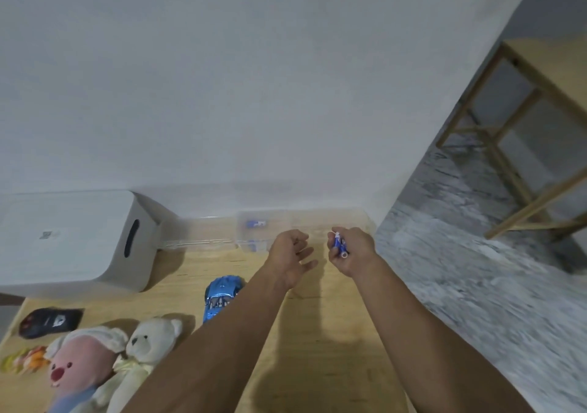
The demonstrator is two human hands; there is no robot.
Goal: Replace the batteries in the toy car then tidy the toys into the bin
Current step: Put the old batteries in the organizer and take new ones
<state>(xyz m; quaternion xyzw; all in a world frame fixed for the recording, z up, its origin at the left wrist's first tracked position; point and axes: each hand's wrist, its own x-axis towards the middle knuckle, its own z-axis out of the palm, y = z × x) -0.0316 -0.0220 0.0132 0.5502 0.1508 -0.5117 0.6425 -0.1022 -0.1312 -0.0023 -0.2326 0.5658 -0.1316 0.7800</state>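
Batteries point(339, 245) sit pinched in your right hand point(349, 250), long axis running away from you. Your left hand point(290, 255) hangs loosely spread, holding nothing. From that grip the toy car point(220, 296) lies back toward you and leftward, nearer your left hand.

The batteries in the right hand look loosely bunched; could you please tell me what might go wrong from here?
1. The right hand grips several blue batteries at once; one could slip out, roll across the table and drop off its right edge.
2. The blue toy car lies close beside the left forearm, so a sideways sweep might knock it.
3. The clear plastic box is hard to see and easily bumped.
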